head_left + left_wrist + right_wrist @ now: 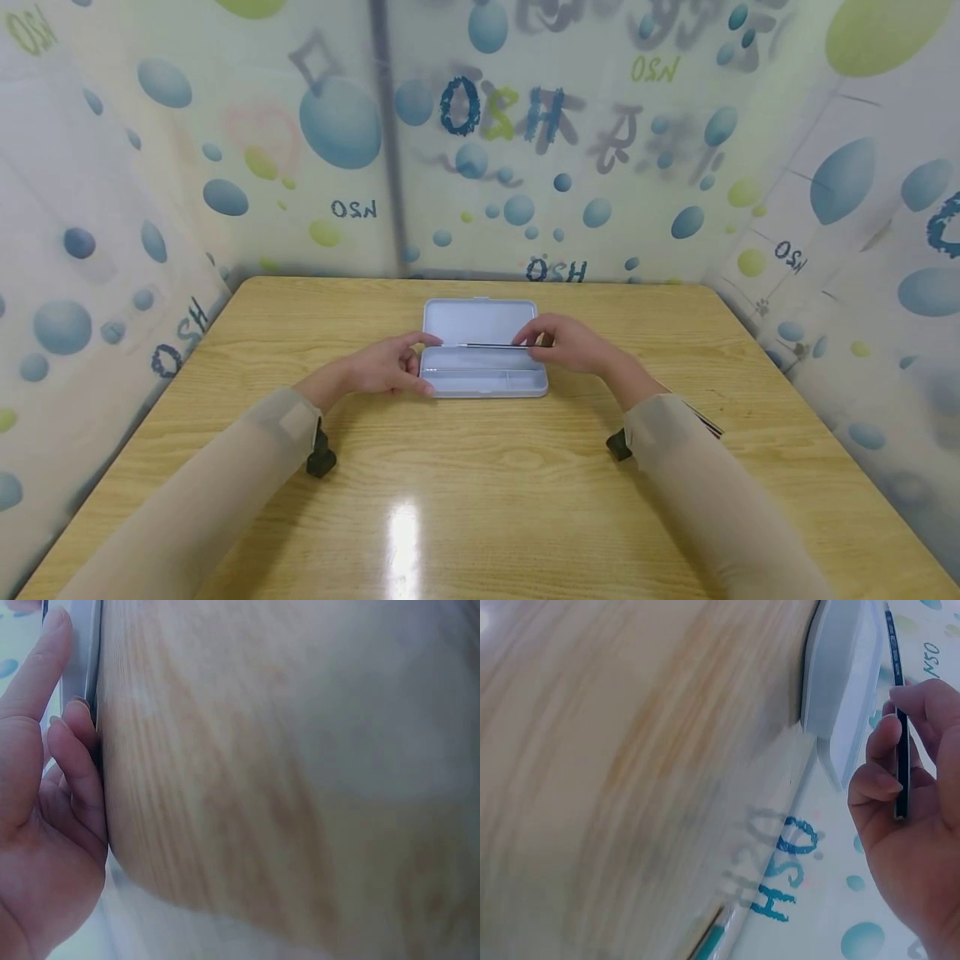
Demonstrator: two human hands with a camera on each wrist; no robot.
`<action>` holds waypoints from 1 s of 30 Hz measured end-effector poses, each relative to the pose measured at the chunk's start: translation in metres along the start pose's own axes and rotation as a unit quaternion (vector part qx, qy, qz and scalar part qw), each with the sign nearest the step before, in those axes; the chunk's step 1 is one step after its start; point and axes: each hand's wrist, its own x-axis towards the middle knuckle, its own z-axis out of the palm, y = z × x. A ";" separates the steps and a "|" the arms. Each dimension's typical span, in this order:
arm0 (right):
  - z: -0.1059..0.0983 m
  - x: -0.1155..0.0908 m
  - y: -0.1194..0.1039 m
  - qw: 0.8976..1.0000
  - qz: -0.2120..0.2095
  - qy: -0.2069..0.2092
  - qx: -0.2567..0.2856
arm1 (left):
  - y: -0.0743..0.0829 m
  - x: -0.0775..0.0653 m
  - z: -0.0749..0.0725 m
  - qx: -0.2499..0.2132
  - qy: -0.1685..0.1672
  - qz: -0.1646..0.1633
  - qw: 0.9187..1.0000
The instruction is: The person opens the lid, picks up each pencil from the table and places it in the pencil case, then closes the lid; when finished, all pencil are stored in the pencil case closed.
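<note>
A pale blue pencil case (527, 385) lies open on the table, its lid (480, 321) folded back. My left hand (382, 364) grips its left end, thumb at the near corner and index finger by the hinge side. In the left wrist view, the other fingers of that hand (52, 825) curl beside the case. Over the case's back edge, my right hand (573, 343) pinches a slim dark stick (491, 346) like a pencil, lying level. The right wrist view shows white lettering on this stick (901, 750), held between thumb and fingers.
Several thin sticks (708, 423) lie on the wooden table (480, 475) beside my right forearm; one with a teal part (707, 941) shows in the right wrist view. A patterned curtain (480, 225) stands behind the table and along both sides. Compartments divide the case's tray.
</note>
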 end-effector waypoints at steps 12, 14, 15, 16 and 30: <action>0.012 0.016 -0.009 0.999 0.011 -0.029 -0.006 | 0.001 0.001 -0.001 0.001 -0.001 -0.004 1.000; 0.014 0.019 -0.011 0.999 0.006 -0.038 -0.005 | 0.001 0.001 -0.001 0.002 -0.002 -0.005 1.000; 0.015 0.021 -0.012 0.999 0.006 -0.042 -0.004 | 0.000 0.001 -0.001 0.002 -0.002 -0.006 1.000; 0.016 0.022 -0.013 0.999 0.005 -0.045 -0.004 | 0.000 0.001 -0.001 0.002 -0.002 -0.007 1.000; 0.027 0.035 -0.017 0.998 -0.011 -0.060 -0.010 | -0.003 0.003 0.000 -0.004 -0.005 -0.009 1.000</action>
